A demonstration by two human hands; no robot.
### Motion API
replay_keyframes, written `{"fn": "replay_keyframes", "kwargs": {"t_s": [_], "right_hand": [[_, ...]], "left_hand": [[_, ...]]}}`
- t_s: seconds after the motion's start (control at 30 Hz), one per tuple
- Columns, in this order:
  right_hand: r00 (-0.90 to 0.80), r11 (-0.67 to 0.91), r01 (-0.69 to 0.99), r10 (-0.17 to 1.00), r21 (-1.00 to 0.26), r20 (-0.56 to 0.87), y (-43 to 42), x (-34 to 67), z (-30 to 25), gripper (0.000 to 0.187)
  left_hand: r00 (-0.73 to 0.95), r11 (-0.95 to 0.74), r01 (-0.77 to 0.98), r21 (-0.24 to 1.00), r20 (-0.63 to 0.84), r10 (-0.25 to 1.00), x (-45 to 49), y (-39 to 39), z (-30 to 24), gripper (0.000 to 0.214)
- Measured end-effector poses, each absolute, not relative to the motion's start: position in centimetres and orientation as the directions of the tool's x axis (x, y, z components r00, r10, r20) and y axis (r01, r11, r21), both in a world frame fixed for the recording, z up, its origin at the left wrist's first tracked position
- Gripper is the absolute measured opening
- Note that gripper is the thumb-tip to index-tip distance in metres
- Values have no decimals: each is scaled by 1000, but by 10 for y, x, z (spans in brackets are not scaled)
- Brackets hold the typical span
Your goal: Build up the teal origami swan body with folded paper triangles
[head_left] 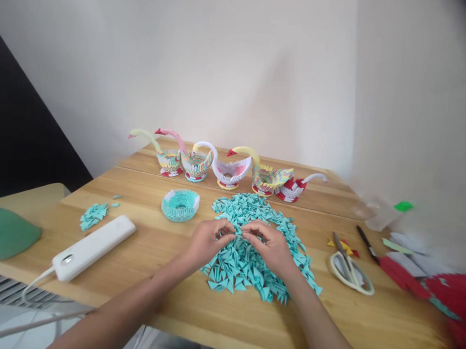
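Soft, bright light washes the pale wall [207, 65] before me, a faint shadow rising up it. The teal pieces [250, 208] look slightly soft; rightward, the red item [449, 294] smears into blur, and the upper corner blackens.

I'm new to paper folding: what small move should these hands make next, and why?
Probably press gently inward: the left hand and right hand meet over the turquoise pile, seemingly both pinching a small turquoise piece, though they partly hide it.
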State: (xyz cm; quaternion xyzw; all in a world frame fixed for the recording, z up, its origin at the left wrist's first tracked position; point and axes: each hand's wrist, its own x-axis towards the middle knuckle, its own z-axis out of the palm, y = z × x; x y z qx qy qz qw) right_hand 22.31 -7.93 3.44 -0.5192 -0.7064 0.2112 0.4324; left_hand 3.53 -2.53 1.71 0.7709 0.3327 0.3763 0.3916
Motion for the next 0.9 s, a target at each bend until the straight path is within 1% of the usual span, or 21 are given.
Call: {"fn": "replay_keyframes", "kwargs": {"t_s": [0.17,0.3,0.43,0.53,0.67,0.8,0.9], "right_hand": [[-102,390,564,907,-727,408,-79,221,34,12],[-133,412,577,899,-705,417,-78,222,36,13],[-71,407,608,883,-681,465,-76,234,40,15],[-7,374,637,877,-674,480,-75,243,43,15],[-36,362,650,893,-669,448,-75,244,43,15],[-47,355,668,898,-654,438,-73,247,39,16],[-42,352,686,893,-636,449,-70,253,35,19]], "left_hand": [[489,-414,113,903,312,815,41,-25,7,10],[489,-323,66,944,252,835,40,-25,4,11],[422,-273,66,960,221,879,35,-21,1,13],[387,-290,80,954,238,891,34,-19,-3,12],[371,-319,103,942,261,891,35,-18,-7,12],[347,-365,143,920,298,889,34,-15,-13,20],[318,-425,187,886,355,879,31,-13,-15,22]]}}
